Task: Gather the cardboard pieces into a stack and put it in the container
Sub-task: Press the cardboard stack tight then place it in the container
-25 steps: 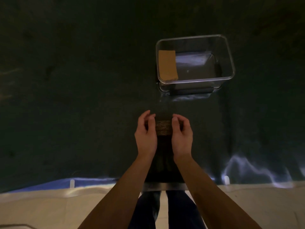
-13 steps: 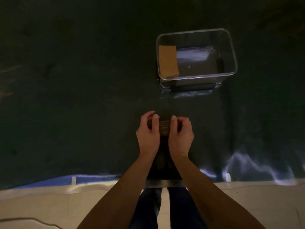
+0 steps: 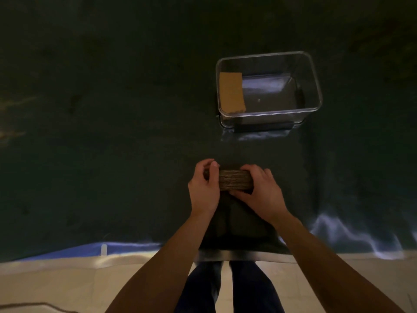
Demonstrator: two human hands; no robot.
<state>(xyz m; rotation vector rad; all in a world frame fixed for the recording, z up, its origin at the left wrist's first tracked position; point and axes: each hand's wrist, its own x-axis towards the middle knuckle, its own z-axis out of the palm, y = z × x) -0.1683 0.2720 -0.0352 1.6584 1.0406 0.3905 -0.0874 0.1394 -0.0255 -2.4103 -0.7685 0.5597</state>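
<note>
A stack of cardboard pieces [image 3: 235, 180] stands on the dark table, its layered edges facing me. My left hand [image 3: 204, 188] grips its left end with thumb and fingers. My right hand [image 3: 259, 193] wraps over its right end and under its near side. Farther back and to the right sits a clear plastic container [image 3: 316, 86]. One tan cardboard piece [image 3: 232, 92] leans against the container's left inner wall.
The dark green table cover [image 3: 112, 132] spreads wide on the left and behind the container. Its near edge [image 3: 241, 256] runs just below my forearms, with pale floor tiles and my legs beyond it.
My hands have spread apart along the stack: the right hand slid to the stack's right end and wrapped under it. More of the stack's edge shows between them.
</note>
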